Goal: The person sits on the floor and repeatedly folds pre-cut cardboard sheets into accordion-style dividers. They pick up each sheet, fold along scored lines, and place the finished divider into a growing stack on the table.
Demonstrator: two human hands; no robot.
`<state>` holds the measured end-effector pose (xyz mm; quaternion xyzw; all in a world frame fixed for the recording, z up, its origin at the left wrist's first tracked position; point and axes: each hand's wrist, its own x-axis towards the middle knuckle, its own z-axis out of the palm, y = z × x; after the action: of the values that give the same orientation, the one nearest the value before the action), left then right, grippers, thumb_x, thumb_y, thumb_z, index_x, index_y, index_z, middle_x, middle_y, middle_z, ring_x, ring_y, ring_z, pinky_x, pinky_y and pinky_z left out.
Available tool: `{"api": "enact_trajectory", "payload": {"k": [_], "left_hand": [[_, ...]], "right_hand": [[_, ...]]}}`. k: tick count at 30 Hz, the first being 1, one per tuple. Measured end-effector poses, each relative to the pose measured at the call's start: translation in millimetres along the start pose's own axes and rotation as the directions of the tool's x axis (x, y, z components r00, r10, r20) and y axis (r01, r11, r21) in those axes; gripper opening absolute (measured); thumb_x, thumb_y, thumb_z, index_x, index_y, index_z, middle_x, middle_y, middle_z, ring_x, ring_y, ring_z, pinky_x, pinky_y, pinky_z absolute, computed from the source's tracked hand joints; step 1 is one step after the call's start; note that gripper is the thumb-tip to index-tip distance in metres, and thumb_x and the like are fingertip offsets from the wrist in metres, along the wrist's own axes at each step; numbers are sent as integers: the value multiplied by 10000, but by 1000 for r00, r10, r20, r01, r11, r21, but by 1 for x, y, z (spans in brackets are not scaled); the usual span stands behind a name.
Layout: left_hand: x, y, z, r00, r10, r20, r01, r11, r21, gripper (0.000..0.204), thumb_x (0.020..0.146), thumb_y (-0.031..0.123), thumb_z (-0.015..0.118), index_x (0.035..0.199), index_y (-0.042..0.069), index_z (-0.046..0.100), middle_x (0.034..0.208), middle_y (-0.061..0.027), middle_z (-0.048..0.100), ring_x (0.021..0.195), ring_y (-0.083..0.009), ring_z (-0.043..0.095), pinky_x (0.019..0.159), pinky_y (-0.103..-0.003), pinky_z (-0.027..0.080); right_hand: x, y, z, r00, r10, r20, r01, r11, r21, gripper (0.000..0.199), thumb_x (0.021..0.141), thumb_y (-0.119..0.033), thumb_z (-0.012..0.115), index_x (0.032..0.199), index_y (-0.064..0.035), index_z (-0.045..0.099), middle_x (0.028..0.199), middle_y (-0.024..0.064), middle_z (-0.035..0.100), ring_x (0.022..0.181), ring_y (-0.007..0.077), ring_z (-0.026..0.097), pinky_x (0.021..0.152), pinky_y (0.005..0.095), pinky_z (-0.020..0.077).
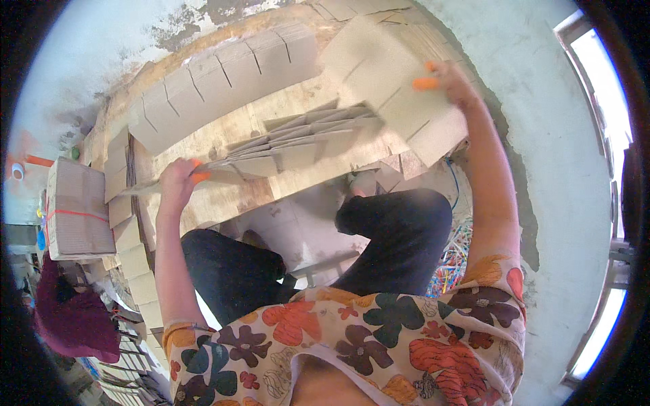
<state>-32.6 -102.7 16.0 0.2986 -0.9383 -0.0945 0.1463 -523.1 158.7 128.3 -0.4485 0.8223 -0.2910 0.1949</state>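
On the wooden bench [223, 203], near its front edge, a fanned pile of flat cardboard blanks [298, 145] is laid out, and its left end is pinched by the left hand [177, 181]. That hand's fingers [200, 177], capped with orange tips, are clenched on the edge of the pile. Over on the far right, a single slotted cardboard sheet [389, 84] is held up by the right hand [455, 84], tilted above the bench and well apart from the left hand. The right fingers [426, 83], also orange-tipped, are closed over the sheet's right edge, so it's being grasped rather than just touched.

Behind the pile, a long row of folded cardboard blanks [223, 78] is stretched across the back of the bench, curving from lower left to upper right. More blanks are stacked down the bench's left side. Off to the left, a tied bundle of cardboard [78, 210] with a red string around it is set just beside the bench. Dark trousers and a floral top are seen below, with the knees tucked under the bench edge. A heap of coloured strips [452, 260] is scattered on the floor by the right knee. The concrete floor [542, 149] is seen on the right.
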Motion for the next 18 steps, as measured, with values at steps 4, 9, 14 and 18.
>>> {"api": "enact_trajectory", "payload": {"k": [4,9,14,18], "left_hand": [[-52,-7,-45,966,-97,-241,119,990,76,205,687,181,722,849,78,649,757,-132,609,711,-290,591,631,-392,451],[-113,-8,-112,818,-208,-536,401,875,272,210,746,199,697,896,64,637,793,-124,628,739,-289,604,636,-380,465],[-176,-56,-139,603,-360,-712,767,507,393,215,829,281,621,969,119,630,812,-113,638,753,-301,607,624,-412,463],[-180,-89,-133,478,-455,-751,878,283,387,192,844,267,584,956,114,618,802,-95,637,809,-294,602,673,-406,461]], "right_hand": [[31,89,-67,944,139,-299,-98,984,151,290,750,-320,671,850,-48,657,718,25,591,653,141,539,637,337,454],[38,154,-72,954,23,-298,-75,984,-164,419,817,-415,605,950,-20,653,786,146,601,736,259,540,723,384,442],[72,178,-13,918,-4,-397,-44,993,-112,506,792,-469,620,870,30,643,888,228,613,798,322,538,722,417,424],[89,211,-19,897,-59,-439,-50,971,-232,465,814,-415,608,863,46,633,809,202,626,739,295,541,701,412,428]]}}
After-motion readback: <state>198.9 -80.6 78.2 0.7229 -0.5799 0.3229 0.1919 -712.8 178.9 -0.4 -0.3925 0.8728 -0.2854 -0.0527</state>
